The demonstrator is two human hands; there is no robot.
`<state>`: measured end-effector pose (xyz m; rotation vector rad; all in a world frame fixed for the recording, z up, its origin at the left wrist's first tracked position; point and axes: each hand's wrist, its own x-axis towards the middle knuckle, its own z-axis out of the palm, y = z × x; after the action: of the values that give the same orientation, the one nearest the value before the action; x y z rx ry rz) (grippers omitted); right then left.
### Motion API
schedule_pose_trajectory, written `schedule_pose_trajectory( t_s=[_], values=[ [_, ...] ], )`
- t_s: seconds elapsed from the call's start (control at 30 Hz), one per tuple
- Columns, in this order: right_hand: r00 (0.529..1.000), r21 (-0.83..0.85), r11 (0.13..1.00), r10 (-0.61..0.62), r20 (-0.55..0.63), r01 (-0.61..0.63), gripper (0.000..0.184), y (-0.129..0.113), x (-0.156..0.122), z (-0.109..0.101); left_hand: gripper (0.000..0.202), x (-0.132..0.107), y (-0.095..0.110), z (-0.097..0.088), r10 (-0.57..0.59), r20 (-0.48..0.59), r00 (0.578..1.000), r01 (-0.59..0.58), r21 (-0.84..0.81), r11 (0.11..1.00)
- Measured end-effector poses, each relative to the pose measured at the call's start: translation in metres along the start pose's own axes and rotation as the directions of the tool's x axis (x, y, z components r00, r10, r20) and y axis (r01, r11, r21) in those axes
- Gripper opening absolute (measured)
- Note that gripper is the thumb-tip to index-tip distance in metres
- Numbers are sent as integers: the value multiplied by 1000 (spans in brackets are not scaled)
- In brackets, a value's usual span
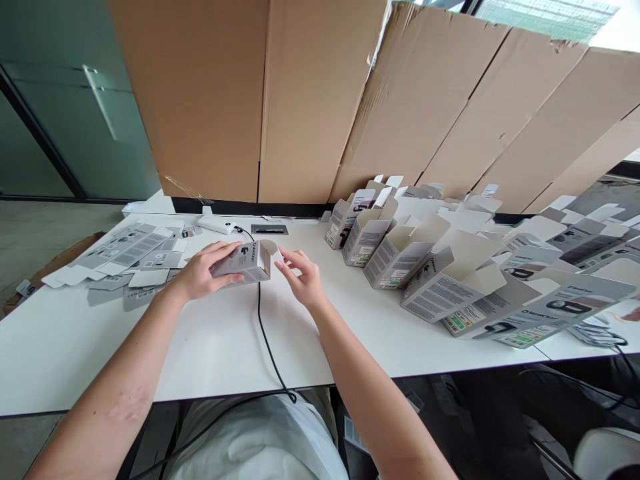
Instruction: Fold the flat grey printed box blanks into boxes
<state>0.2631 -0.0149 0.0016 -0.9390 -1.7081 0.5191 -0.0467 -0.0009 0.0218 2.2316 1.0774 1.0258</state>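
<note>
My left hand (203, 270) is wrapped round a small grey printed carton (245, 262) that lies on its side on the white table (210, 347). The carton's open end faces right, with its white flap (274, 250) sticking out. My right hand (301, 275) is at that open end, fingers curled and pinching at the flap. A black cable (263, 327) runs under the carton toward me.
Flat unfolded cartons (127, 257) lie in a heap at the left. Several assembled open cartons (400, 257) stand in rows at the right. A white device (217, 225) sits at the back. Large brown cardboard sheets (310, 100) lean behind the table.
</note>
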Motion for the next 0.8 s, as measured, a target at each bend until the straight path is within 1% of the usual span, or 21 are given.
schedule_pose_trajectory(
  t_s=[0.07, 0.33, 0.67, 0.8],
  values=[
    [1000, -4, 1000, 26, -2, -26, 44, 1, 0, 0, 89, 0, 1, 0, -19, 11, 1000, 19, 0, 1000],
    [995, -35, 996, 84, -49, -86, 67, 4, 0, -1, 93, 1, 5, 0, -20, 16, 1000, 19, 13, 1000],
    [988, -89, 992, 75, -136, -87, 76, 2, 1, 0, 90, 0, 5, 0, 6, 38, 999, -7, 36, 999],
    [984, -99, 991, 78, -160, -94, 78, 3, 1, 1, 88, 0, 4, 1, 7, 49, 999, -9, 42, 999]
  ],
)
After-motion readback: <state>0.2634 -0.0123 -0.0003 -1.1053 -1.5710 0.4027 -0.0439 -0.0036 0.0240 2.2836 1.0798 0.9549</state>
